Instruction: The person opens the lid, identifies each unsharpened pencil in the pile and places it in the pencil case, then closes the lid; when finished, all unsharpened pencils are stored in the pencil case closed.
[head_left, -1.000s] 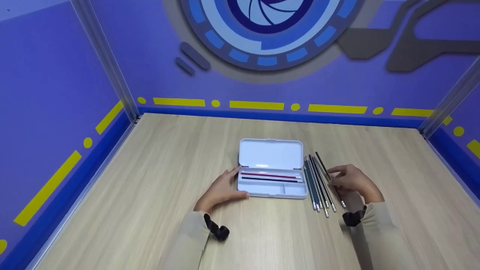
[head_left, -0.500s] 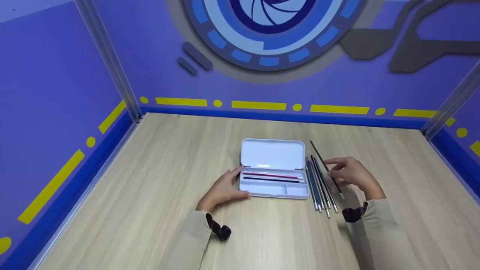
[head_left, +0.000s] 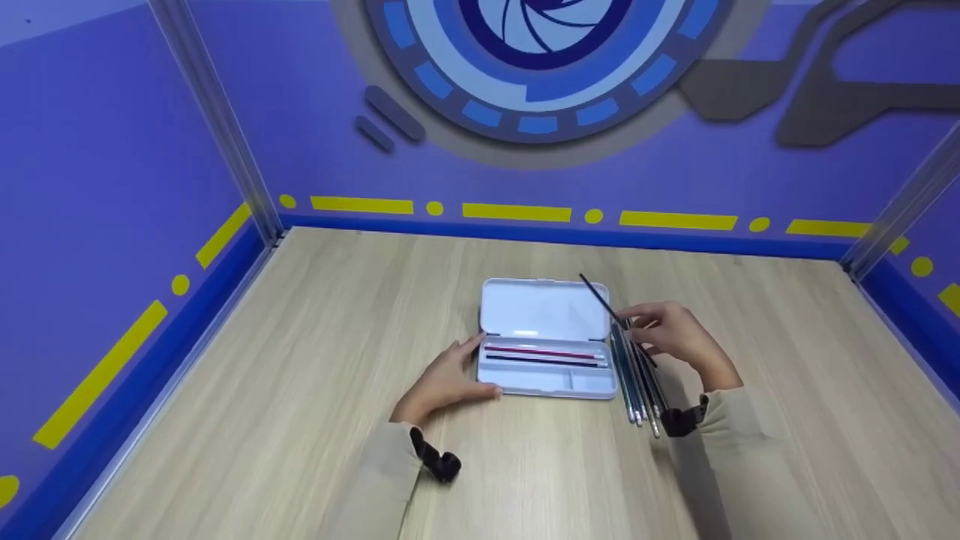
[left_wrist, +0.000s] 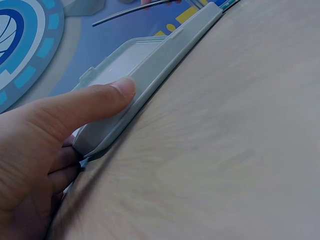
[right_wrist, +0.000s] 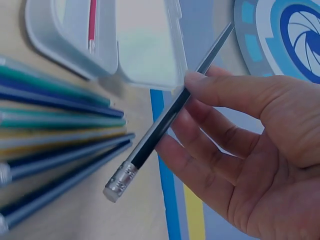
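A white pencil case (head_left: 517, 377) lies with its lid (head_left: 544, 307) raised at the back. Inside its rear compartment are a red pencil (head_left: 540, 351) and a dark pencil (head_left: 540, 361). My left hand (head_left: 442, 384) holds the case by its left end; in the left wrist view the thumb presses the front wall (left_wrist: 165, 67), with the other fingers round the end. My right hand (head_left: 679, 337) pinches a black pencil (right_wrist: 155, 135) between thumb and fingers. Its eraser end points down toward me, its tip away over the lid's right part. Several pencils (head_left: 630, 382) lie right of the case, partly covered by my right hand.
The wooden table (head_left: 360, 315) is bounded by a blue back wall (head_left: 300, 135) and side panels. A dark wrist camera (head_left: 442, 465) sits on the left sleeve, another wrist camera (head_left: 681, 421) on the right, overlapping the loose pencils' eraser ends.
My right hand has lifted the black pencil and carried it left across the loose pencils; its tip now overlaps the lid. The left hand stays on the case.
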